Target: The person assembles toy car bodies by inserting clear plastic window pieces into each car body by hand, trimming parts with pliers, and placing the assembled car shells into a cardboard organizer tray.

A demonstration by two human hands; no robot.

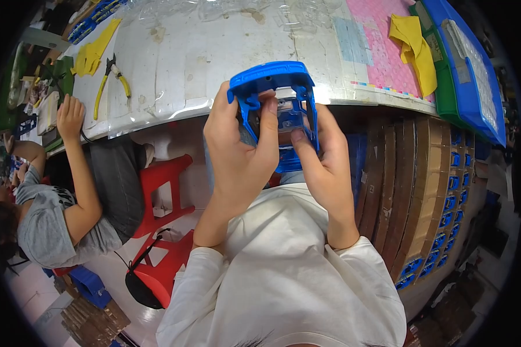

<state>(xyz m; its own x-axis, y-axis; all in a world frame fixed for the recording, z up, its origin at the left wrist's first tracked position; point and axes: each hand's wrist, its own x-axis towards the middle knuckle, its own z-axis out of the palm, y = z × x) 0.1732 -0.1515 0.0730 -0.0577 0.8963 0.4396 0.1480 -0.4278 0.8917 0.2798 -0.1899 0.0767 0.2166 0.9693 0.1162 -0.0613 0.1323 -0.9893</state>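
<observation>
In the head view, a partitioned cardboard tray (428, 168) stands on its edge at the right, with small blue parts (448, 202) sitting in rows of its compartments. Above it, at the right end of the worktable (173, 63), a blue bin (493, 132) holds clear plastic pieces, and a green bin (447, 104) is just beside it.

The table has a whitish, stained surface under a shiny film. A crumpled yellow cloth lies on a pink sheet (382, 58), and yellow-handled pliers (102, 88) lie at the left.

The blue plastic shell (272, 72), rounded and shaped like a car body, is in the person's two hands near the table's front edge. A transparent part shows within its opening.

The left hand (237, 133) is wrapped around the left side, its thumb pointing up inside the opening. The right hand (327, 153) grips the right side from lower, thumb bent inward. Both hands are clamped on this shell, slightly apart, with forearms coming from white sleeves.
</observation>
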